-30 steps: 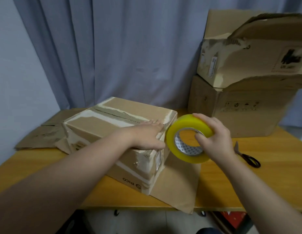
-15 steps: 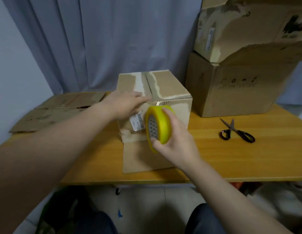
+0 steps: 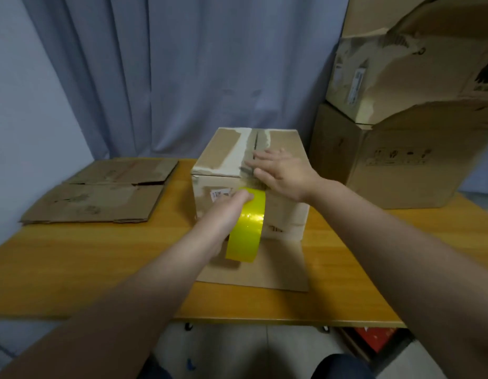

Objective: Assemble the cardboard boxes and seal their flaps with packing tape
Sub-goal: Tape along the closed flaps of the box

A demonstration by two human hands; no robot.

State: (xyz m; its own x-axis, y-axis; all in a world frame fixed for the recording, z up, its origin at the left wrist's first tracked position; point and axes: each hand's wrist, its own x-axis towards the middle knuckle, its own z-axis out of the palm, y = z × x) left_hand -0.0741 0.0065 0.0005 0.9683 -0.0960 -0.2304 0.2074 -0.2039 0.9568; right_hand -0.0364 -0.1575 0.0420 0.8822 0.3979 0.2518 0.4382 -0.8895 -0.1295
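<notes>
Yellow and glossy, a roll of packing tape (image 3: 248, 228) stands on edge against the front face of a scuffed cardboard box (image 3: 226, 157), which sits midway along the wooden table (image 3: 100, 255), toward its back edge. The left hand (image 3: 223, 214) grips the roll at its upper rim, a digit hooked over the top; the remaining fingers are hidden behind it. The right hand (image 3: 285, 176) lies flat and spread on the box top, fingers straight, pressing beside the centre seam (image 3: 255, 143) near the front edge and gripping nothing.

The box looks empty and light, likely to slide under a pull, so a steadying palm on the lid seems wise. Its corrugated walls are stiff, but the torn paper skin along the seam may take tape poorly. The roll is best held through its core.

A loose cardboard sheet (image 3: 278, 269) lies under the box, reaching toward the near edge. Flattened cartons (image 3: 100, 198) occupy the left end, two larger cartons (image 3: 401, 160) are stacked at the back right corner, and a grey-blue curtain (image 3: 169, 77) hangs behind.
</notes>
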